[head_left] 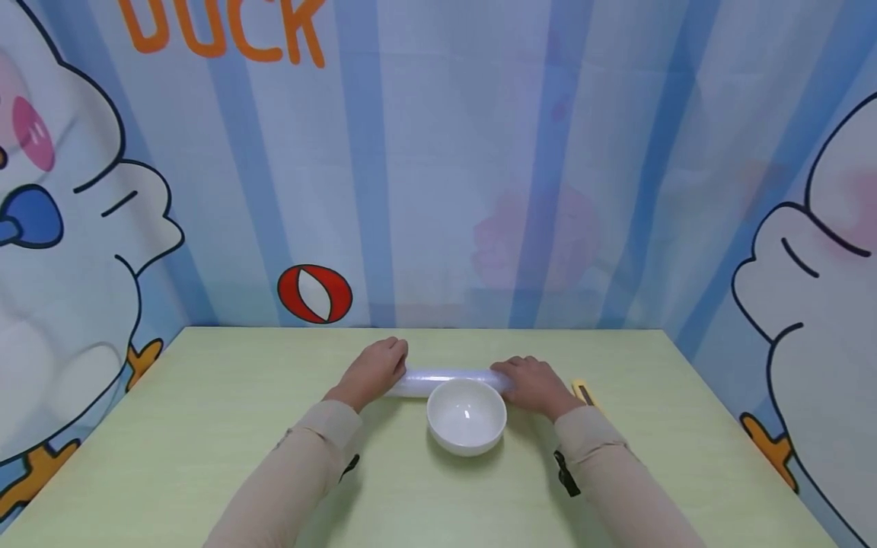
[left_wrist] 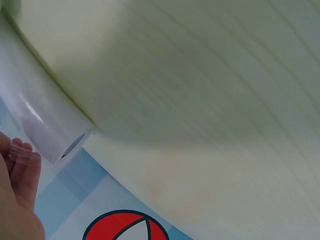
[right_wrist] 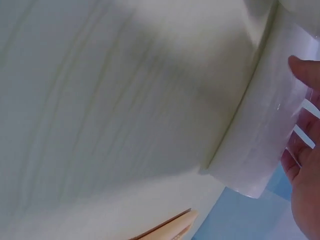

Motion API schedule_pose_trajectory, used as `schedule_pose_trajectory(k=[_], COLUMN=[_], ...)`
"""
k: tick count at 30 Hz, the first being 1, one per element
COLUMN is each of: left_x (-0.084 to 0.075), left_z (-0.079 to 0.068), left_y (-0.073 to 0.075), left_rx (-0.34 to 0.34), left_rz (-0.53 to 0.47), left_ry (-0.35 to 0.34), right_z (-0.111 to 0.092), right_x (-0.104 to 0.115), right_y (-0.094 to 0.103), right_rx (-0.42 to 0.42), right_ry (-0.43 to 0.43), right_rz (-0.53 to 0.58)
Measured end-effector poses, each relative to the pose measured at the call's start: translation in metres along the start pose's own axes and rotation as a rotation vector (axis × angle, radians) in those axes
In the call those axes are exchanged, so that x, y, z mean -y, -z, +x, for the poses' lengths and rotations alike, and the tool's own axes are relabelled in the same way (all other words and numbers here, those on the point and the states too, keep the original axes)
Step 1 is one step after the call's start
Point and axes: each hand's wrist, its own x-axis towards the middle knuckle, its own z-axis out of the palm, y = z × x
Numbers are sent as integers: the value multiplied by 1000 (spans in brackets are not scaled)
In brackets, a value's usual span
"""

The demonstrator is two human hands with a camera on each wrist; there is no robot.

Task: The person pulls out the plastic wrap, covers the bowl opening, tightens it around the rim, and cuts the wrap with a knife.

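Note:
A roll of clear plastic wrap lies crosswise on the table, with a white bowl in front of it, overlapping its middle in the head view. My left hand is at the roll's left end; in the left wrist view its curled fingers pinch a bit of clear film beside the roll's hollow end. On the right part of the roll, my right hand grips it. Its thumb lies over the near side, and the other fingers reach around behind in the right wrist view.
A yellow box cutter lies just right of my right hand, partly hidden by the forearm. The pale green table ends at a blue striped curtain with cartoon ducks. Table surface extends to both sides of my arms.

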Motion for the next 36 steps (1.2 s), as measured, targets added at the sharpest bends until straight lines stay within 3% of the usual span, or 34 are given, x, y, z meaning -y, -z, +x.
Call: schedule_pose_trajectory(k=[6, 9, 18, 24, 29, 36], left_x=[-6, -9, -13, -13, -11, -4], left_z=[1, -1, 0, 3, 2, 1], left_y=[1, -1, -6, -1, 5, 17], left_rx=[58, 53, -76, -82, -97, 27], left_rz=[-55, -91, -107, -90, -33, 11], left_ry=[137, 193, 234, 218, 118, 27], right_z=[1, 0, 5, 9, 11, 15], right_x=[-4, -4, 1, 6, 11, 13], right_y=[4, 6, 10, 11, 13, 14], right_rx=[20, 18, 19, -21, -30, -29], right_ry=[-45, -58, -103, -114, -97, -137], right_rz=[93, 149, 264, 258, 210, 224])
